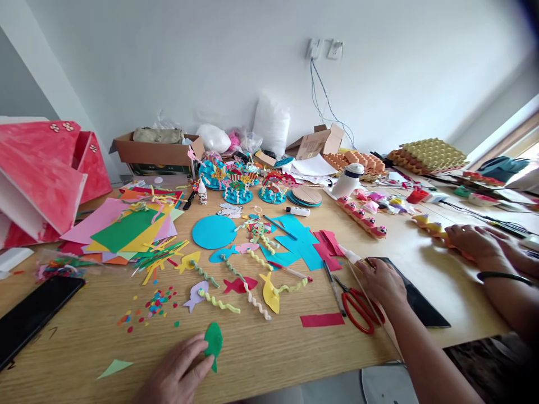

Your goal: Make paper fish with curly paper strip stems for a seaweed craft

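My left hand (181, 367) pinches a green paper fish (214, 339) near the front edge of the table. My right hand (384, 283) is closed around a white-tipped glue gun (350, 256), mostly hidden by the fingers, with a pale cord trailing down. Beneath that hand are red-handled scissors (362, 311) and a black tablet (415, 292). Between my hands lie a yellow fish (270, 294), a red fish (241, 285) and a lilac fish (196, 295), among twisted strips (219, 303). A red paper strip (322, 320) lies in front of the scissors.
Colored paper (130, 230), confetti dots (160, 303) and a black phone (40, 314) lie left. Behind are a blue disc (214, 232) and finished blue-based crafts (237, 195). At right, a co-worker's hands (475, 247) touch a yellow egg-carton strip (429, 225).
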